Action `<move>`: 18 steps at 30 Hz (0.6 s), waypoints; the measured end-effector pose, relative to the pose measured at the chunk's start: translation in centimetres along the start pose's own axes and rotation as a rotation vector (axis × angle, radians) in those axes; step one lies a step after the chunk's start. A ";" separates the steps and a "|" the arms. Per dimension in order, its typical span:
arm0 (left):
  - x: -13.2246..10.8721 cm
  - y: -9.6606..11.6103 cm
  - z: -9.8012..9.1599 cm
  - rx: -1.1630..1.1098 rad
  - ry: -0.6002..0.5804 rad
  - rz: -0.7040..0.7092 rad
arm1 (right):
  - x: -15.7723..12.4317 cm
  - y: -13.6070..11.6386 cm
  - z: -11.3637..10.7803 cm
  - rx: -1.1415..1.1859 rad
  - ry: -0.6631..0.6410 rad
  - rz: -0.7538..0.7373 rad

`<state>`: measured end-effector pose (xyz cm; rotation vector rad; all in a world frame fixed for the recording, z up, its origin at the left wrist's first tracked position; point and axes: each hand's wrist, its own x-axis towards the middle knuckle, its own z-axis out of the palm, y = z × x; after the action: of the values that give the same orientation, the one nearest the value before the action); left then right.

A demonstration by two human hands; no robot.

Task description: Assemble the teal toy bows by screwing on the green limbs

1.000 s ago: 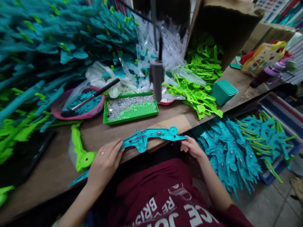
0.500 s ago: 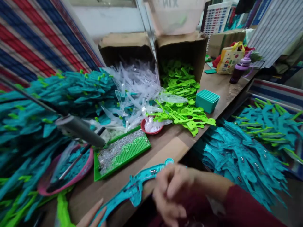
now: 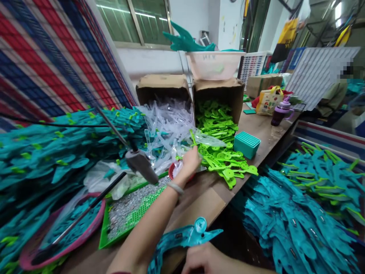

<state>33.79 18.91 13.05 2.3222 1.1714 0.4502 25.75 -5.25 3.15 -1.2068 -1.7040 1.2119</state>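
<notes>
My left hand [image 3: 189, 160] reaches forward over the wooden bench [image 3: 205, 205], its fingers pinched on a bright green plastic part [image 3: 193, 139] at the edge of the green parts pile [image 3: 228, 167]. A bracelet sits on that wrist. My right hand [image 3: 205, 260] is at the bottom edge, its fingers curled against a teal plastic part [image 3: 182, 238] that overhangs the bench's front edge. A red bowl [image 3: 172, 172] lies just left of my left hand.
A hanging grey power tool [image 3: 141, 165] dangles over a green tray of screws [image 3: 134, 217]. A pink basket [image 3: 68, 243], clear bags [image 3: 168, 125], cardboard boxes [image 3: 219, 91] and a teal box [image 3: 246, 144] crowd the bench. Teal parts heap left [image 3: 57, 152] and right [image 3: 299, 213]. Another person [image 3: 333, 99] sits far right.
My view has tilted up. My left hand let go of the teal part and stretched out to the green pile, taking a green part. My right hand dropped to the bottom edge.
</notes>
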 end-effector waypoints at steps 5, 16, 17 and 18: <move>-3.0 -1.3 -3.1 -0.316 -0.055 -0.084 | -0.7 -1.9 -4.4 0.078 0.362 -0.078; -24.8 -6.0 -7.0 -1.087 -0.745 -0.301 | 1.5 -8.2 -12.0 -0.447 0.026 -0.254; -25.8 -6.7 -7.2 -1.090 -0.747 -0.315 | 2.1 -8.6 -11.7 -0.461 -0.072 -0.260; -26.6 -7.3 -7.5 -1.093 -0.739 -0.330 | 2.8 -8.9 -11.5 -0.452 -0.158 -0.270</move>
<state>10.03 3.08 13.21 1.1342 0.6358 0.0356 32.79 -0.36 15.22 -1.1016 -2.2603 0.7988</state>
